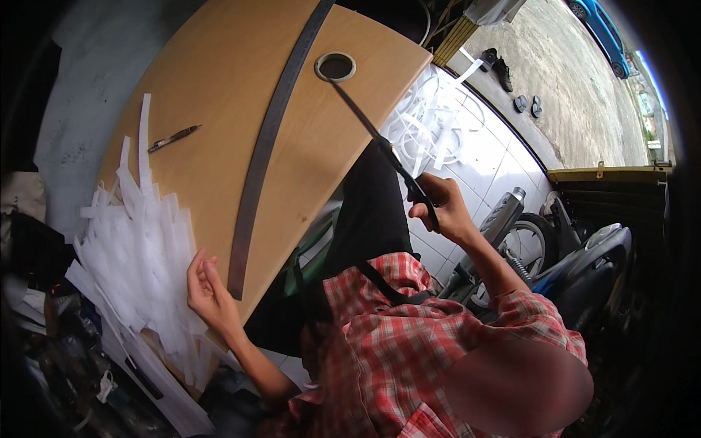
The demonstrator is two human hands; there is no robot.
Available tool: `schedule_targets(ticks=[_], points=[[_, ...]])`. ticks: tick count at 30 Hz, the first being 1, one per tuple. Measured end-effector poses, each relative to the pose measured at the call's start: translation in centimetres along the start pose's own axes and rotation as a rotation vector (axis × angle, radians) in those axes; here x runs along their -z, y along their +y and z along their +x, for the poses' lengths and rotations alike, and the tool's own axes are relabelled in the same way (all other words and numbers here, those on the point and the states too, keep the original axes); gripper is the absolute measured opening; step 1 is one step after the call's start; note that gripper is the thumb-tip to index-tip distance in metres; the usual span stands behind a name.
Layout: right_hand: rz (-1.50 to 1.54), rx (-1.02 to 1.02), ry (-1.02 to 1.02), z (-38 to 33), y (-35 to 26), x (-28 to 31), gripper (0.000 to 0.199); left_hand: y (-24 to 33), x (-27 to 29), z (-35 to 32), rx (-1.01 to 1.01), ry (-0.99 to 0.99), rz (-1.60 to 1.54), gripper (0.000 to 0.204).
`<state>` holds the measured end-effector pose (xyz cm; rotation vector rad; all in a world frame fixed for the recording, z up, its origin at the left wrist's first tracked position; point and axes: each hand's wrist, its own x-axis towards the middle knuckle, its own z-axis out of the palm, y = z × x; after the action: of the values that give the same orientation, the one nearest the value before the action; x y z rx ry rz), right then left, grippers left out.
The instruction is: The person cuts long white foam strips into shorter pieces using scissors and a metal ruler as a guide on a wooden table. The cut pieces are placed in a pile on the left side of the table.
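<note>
My right hand (444,208) is closed round the handles of long dark scissors (385,148), held past the table's right edge. Their blades point up and left, with the tip over the round hole in the table. At the near edge, my left hand (209,288) has its fingers loosely bent and apart, and nothing shows in it. It is beside a heap of white, soft-looking strips (139,255) on the table's left side. A long dark flat ruler (264,146) runs lengthwise along the table, just right of that hand.
The wooden table (212,58) carries a pen (174,139) and has a ringed hole (353,69). Tangled white strips (431,135) lie on the tiled floor to the right. A motorcycle (584,255) stands at my right. Sandals (537,106) and a blue car (604,33) are outside.
</note>
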<state>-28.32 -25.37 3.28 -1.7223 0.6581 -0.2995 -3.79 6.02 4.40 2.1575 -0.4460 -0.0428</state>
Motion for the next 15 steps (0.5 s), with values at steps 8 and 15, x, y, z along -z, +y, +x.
schedule_targets(ticks=[8,15], points=[[0.387,-0.373,0.505,0.6,10.8,2.8,0.046,-3.1,2.6,0.0,-0.099,0.084,0.293,0.027],[-0.629,-0.827,-0.048,9.7,28.2,5.8,0.094,-6.8,5.8,5.3,-0.173,0.141,0.607,0.027]])
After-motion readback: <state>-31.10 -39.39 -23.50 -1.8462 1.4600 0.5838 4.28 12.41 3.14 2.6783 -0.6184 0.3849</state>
